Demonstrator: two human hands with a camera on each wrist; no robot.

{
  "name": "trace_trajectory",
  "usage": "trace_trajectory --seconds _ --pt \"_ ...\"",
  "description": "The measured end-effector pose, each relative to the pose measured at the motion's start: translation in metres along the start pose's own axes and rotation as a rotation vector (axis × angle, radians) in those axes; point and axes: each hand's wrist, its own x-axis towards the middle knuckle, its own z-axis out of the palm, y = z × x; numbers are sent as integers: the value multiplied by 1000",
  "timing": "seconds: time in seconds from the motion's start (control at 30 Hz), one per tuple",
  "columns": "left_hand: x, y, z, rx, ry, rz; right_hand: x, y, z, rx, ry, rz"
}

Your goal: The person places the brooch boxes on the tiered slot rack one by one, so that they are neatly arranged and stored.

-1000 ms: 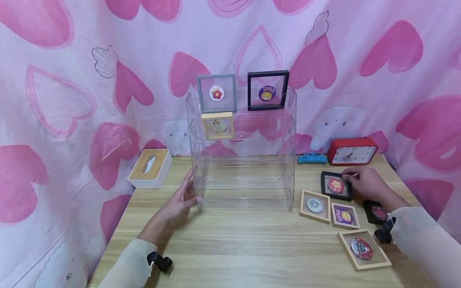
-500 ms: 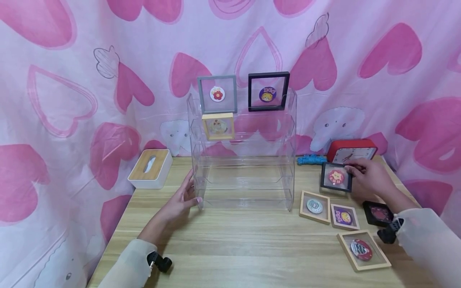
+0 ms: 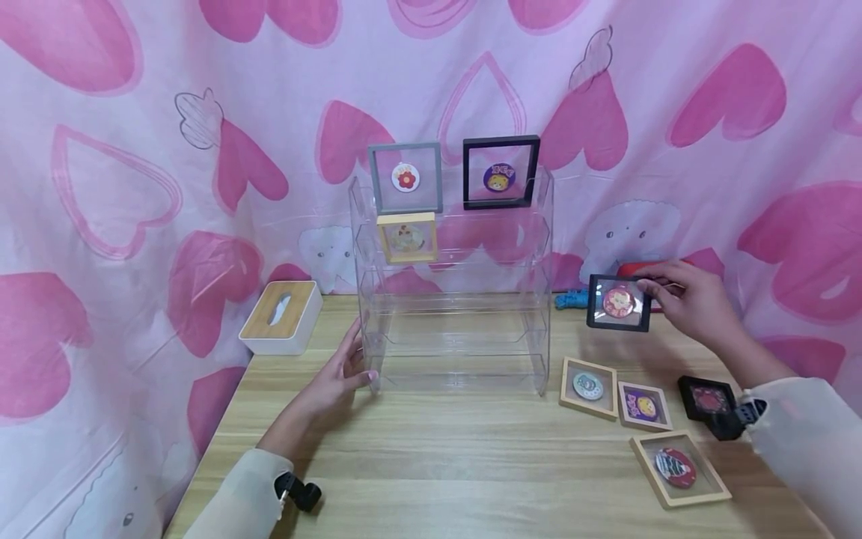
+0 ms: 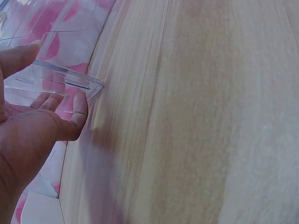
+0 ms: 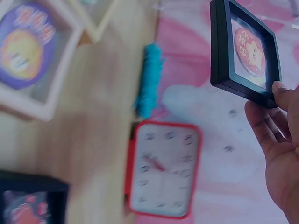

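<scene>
My right hand (image 3: pixel 694 299) pinches the right edge of a black-framed display case (image 3: pixel 619 302) with a red star badge inside, raised above the table. In the right wrist view, the thumb and fingers hold one corner of that black case (image 5: pixel 245 53). My left hand (image 3: pixel 337 374) holds the lower left side of a clear tiered acrylic rack (image 3: pixel 458 382). The left wrist view has the rack's corner (image 4: pixel 88 81) between thumb and fingers. On the rack stand a grey-framed case (image 3: pixel 405 177), a black-framed case (image 3: pixel 501 172) and, one tier lower, a wood-coloured case (image 3: pixel 407 238).
Right of the rack lie wood-coloured cases (image 3: pixel 589 386) (image 3: pixel 680 469), a small pale pink case (image 3: pixel 644 406) and a black case (image 3: pixel 707 399). A red clock (image 5: pixel 163 170) and blue bundle (image 3: pixel 572 299) stand behind. A tissue box (image 3: pixel 281 317) sits left.
The right hand has lifted the black-framed display case off the table, tilting it upright and shifting it slightly left. The left hand stays at the rack's side.
</scene>
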Motion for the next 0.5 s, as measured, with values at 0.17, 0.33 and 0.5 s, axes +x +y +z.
trace_trajectory --seconds 0.17,0.33,0.5 --pt "-2 1 -1 26 5 -23 14 -25 -9 47 15 -6" --pt "-2 2 -1 31 2 -12 27 -49 -16 114 43 -63" --pt "-2 4 0 15 -15 10 39 -75 -18 214 58 -76"
